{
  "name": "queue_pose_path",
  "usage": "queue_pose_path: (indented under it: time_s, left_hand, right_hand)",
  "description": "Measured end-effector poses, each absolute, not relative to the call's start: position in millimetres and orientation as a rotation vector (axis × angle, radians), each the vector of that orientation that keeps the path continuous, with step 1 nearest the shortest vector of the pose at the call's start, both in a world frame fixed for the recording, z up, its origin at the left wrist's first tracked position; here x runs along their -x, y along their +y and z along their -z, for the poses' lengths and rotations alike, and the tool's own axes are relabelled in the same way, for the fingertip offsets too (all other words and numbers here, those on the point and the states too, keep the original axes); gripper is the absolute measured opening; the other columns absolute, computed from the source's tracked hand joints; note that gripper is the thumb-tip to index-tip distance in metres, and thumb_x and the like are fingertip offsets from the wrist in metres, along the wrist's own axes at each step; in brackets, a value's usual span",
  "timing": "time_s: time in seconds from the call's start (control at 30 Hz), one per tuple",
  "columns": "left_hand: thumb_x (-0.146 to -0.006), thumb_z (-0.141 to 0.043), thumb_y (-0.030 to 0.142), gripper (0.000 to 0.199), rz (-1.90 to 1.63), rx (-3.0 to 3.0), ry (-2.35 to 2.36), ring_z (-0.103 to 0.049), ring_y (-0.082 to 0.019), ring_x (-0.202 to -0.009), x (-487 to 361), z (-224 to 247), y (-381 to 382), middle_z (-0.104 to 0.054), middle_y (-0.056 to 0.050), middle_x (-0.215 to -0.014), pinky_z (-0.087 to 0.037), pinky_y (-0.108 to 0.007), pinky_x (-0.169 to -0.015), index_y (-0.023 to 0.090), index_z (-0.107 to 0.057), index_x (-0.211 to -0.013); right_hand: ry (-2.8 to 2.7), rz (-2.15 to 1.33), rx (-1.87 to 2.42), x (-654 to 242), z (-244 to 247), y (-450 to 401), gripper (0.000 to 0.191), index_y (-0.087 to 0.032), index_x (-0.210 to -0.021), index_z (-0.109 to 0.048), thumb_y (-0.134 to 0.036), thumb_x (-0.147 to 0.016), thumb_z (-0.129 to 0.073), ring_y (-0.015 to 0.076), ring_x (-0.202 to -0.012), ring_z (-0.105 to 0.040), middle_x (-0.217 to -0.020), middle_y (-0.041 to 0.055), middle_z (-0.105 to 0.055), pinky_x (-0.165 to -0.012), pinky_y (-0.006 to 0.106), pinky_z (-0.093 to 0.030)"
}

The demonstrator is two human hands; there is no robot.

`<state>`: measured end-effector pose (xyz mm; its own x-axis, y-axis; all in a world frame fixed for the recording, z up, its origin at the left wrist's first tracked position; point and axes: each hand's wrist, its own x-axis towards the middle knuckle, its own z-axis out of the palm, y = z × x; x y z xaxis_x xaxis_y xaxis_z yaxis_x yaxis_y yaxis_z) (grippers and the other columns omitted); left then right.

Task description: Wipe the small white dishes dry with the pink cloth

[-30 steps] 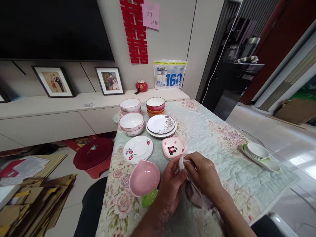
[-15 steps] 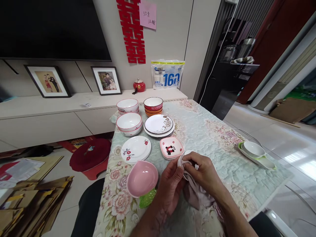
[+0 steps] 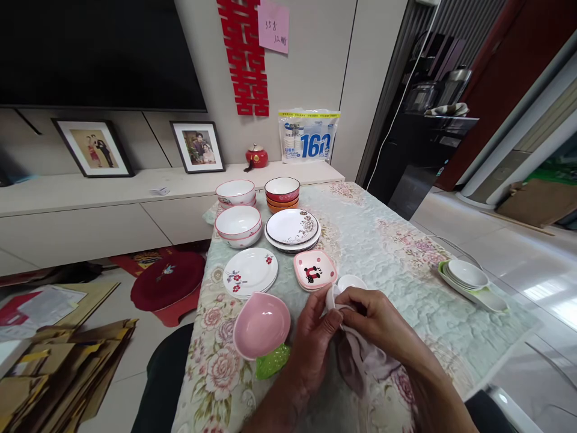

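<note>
My left hand is closed round a small white dish, tilted up on its edge and mostly covered by my fingers. My right hand pinches a greyish-pink cloth against the dish; the cloth's loose end hangs down to the table. Just beyond my fingers lies another small white dish, partly hidden. A square pink cat plate rests ahead of my left hand. To its left are a pink peach-shaped bowl with a green leaf handle and flowered white plates.
Stacked white bowls, red and orange bowls and brown-patterned plates stand farther back. Small white bowls sit on a green-edged tray at the right. A red stool stands left of the flowered tablecloth.
The view has shifted slightly, so the scene sits a little to the right. The white dish behind my hands shows more. Both hands keep hold of dish and cloth, with small finger movements.
</note>
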<state>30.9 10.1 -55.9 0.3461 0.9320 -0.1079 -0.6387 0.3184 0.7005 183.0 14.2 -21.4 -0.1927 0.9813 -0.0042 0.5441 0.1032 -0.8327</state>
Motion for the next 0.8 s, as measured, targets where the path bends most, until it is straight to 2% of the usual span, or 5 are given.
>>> queue_pose_path:
  time_s: [0.23,0.4,0.5,0.67,0.8]
  left_hand:
    - [-0.075,-0.085,0.040,0.049,-1.052,-0.549,0.528,-0.066,-0.031,-0.114,-31,51,8,-0.074,-0.011,-0.117,-0.050,-0.041,-0.098,0.020,-0.072,-0.118]
    - [-0.073,-0.087,0.040,0.051,-1.072,-0.525,0.547,-0.067,-0.030,-0.112,-27,51,12,-0.075,-0.010,-0.116,-0.051,-0.041,-0.098,0.021,-0.072,-0.117]
    - [-0.072,-0.087,0.040,0.052,-1.068,-0.539,0.561,-0.065,-0.031,-0.115,-26,52,14,-0.074,-0.010,-0.120,-0.049,-0.043,-0.101,0.021,-0.072,-0.119]
    - [-0.072,-0.087,0.038,0.049,-1.115,-0.582,0.631,-0.057,-0.031,-0.128,-28,58,14,-0.071,-0.008,-0.129,-0.042,-0.044,-0.111,0.023,-0.074,-0.116]
    - [-0.076,-0.084,0.040,0.045,-1.067,-0.600,0.631,-0.063,-0.027,-0.116,-28,56,12,-0.073,-0.008,-0.121,-0.050,-0.037,-0.097,0.022,-0.074,-0.116]
  right_hand:
    - [-1.581,-0.782,1.541,-171,30,18,0.014,-0.019,-0.083,-0.073,-0.027,-0.087,-0.062,0.0157,-0.069,-0.057,-0.074,0.0008,-0.067,-0.064,0.025,-0.043]
    - [-1.695,-0.960,1.311,-175,26,19,0.014,-0.020,-0.088,-0.076,-0.027,-0.088,-0.064,0.0162,-0.075,-0.060,-0.082,0.0016,-0.067,-0.068,0.025,-0.045]
    - [-1.856,-1.030,1.264,-183,20,17,0.016,-0.022,-0.089,-0.076,-0.020,-0.090,-0.060,0.0167,-0.081,-0.063,-0.086,0.0015,-0.069,-0.073,0.026,-0.046]
    - [-2.096,-0.698,1.503,-184,25,16,0.021,-0.021,-0.089,-0.071,-0.009,-0.087,-0.053,0.0184,-0.082,-0.062,-0.086,0.0025,-0.068,-0.074,0.028,-0.045]
    - [-2.111,-0.469,1.609,-178,33,17,0.020,-0.020,-0.091,-0.068,-0.012,-0.091,-0.050,0.0201,-0.082,-0.063,-0.088,0.0048,-0.065,-0.073,0.030,-0.045]
